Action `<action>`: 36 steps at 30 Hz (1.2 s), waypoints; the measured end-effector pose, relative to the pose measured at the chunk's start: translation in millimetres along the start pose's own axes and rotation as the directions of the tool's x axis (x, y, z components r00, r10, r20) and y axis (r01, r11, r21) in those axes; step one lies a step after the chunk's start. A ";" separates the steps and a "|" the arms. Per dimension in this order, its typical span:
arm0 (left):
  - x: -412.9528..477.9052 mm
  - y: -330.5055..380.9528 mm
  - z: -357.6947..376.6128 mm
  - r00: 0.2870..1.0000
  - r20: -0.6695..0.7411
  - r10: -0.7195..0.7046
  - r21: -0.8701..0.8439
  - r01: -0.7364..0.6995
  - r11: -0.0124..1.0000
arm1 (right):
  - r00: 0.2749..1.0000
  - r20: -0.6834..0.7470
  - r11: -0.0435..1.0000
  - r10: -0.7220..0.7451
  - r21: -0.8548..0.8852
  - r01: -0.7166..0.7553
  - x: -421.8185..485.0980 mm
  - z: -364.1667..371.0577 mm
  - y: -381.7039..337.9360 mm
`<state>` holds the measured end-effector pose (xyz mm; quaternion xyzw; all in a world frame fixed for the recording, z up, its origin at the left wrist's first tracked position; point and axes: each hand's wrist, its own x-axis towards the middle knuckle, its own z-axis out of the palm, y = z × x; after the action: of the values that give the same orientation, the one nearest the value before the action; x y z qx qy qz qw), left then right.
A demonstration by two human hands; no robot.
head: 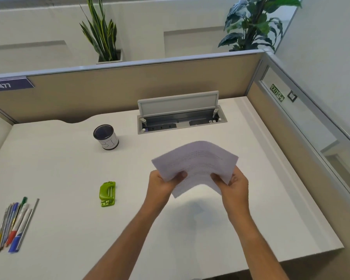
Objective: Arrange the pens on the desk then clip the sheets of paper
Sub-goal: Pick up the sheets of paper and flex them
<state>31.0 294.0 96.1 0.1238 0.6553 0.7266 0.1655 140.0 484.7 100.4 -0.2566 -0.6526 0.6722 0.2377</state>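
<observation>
**Listener:** What lies closest to you on the desk (pixel 69 168)?

**Operator:** From my head camera, the pens (pixel 15 223) are nearest. They sit left of the green tool (pixel 107 194) and closer to me. They lie side by side in one tidy row, tips pointing the same way. I judge the arranging part done.

**Listener:** And the green tool itself?

**Operator:** It is small, a stapler or a punch; I cannot tell which. It lies flat on the desk and nothing is touching it.

**Listener:** Where are the hands?

**Operator:** Both are to the right of the green tool, lifted above the desk. The left hand (pixel 162 184) pinches the near left edge of the sheets of paper (pixel 198 162), thumb on top and fingers underneath. The right hand (pixel 233 185) grips the near right edge the same way. The stack bows upward between them, and its shadow falls on the desk below.

**Listener:** So the clipping?

**Operator:** Not yet done, I think. I see no clip or staple on the sheets, and they are well apart from the green tool.

**Listener:** Anything farther off?

**Operator:** Beyond the green tool stands a dark cup (pixel 106 137) with nothing visible in it. Beyond and to the right, a cable hatch (pixel 180 118) is propped open. Behind everything runs a tan partition (pixel 129 85).
</observation>
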 end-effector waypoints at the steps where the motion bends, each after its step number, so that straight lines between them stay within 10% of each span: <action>1: -2.2 -2.7 4.1 1.000 0.000 0.009 0.014 -0.009 1.000 | 1.000 -0.011 1.000 -0.013 -0.003 0.013 -1.9 2.0 2.5; 11: -30.7 -69.6 21.2 0.987 0.008 -0.161 0.132 0.159 0.978 | 0.967 -0.185 0.979 0.173 -0.079 -0.191 -34.5 0.1 65.9; 29: -53.7 -84.4 17.7 0.954 -0.012 -0.299 0.270 0.291 0.918 | 0.959 -0.037 0.944 0.282 -0.169 -0.284 -43.9 -12.5 70.1; 36: -39.2 -54.2 -11.7 0.976 0.181 -0.124 0.632 -0.019 0.775 | 0.994 0.084 0.946 -0.064 -0.312 0.088 -25.4 -59.6 5.9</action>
<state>66.4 272.2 42.5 0.2305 0.8422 0.4429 0.2037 198.3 512.9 94.4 -0.2413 -0.7693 0.5585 0.1952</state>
